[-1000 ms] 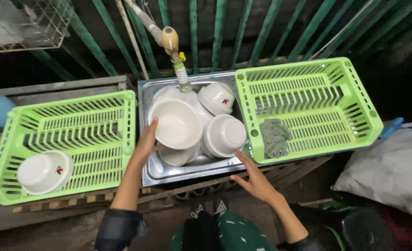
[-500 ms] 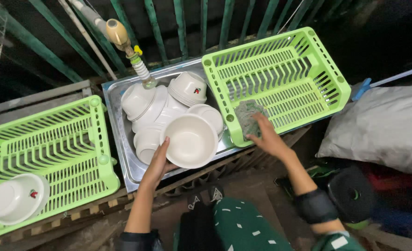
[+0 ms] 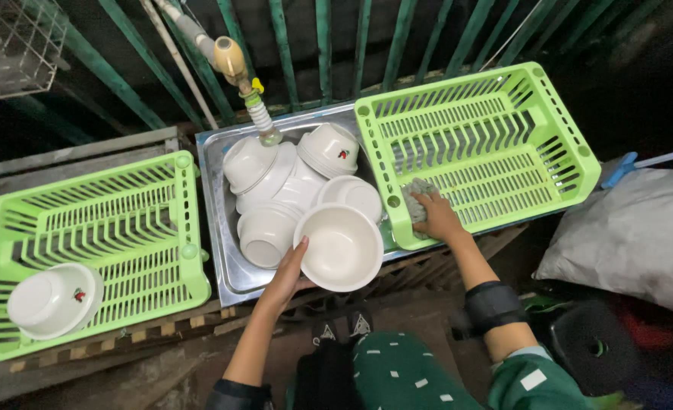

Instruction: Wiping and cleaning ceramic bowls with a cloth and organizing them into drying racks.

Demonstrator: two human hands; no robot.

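Hands apart: left hand [image 3: 285, 277] grips white bowl [image 3: 339, 247], right hand [image 3: 436, 218] clutches grey sponge [image 3: 417, 194].

Lighting: dim overall, with soft light falling from above onto the middle of the scene. Brightest items: white bowls [image 3: 291, 193] in the steel sink [image 3: 219, 220] and two green racks [image 3: 496, 144], colours vivid. Glare: mild sheen on the sink wall and bowl rims; no blown highlights. Shadows: soft, short; the background behind the green bars [image 3: 321, 45] and the right-hand corner drop to near black. Focus: centre sharp; hands [image 3: 436, 216] crisp, no motion blur. Edges: wide-angle bending, straight lines bow outward; corners darker, grainy, lower detail.
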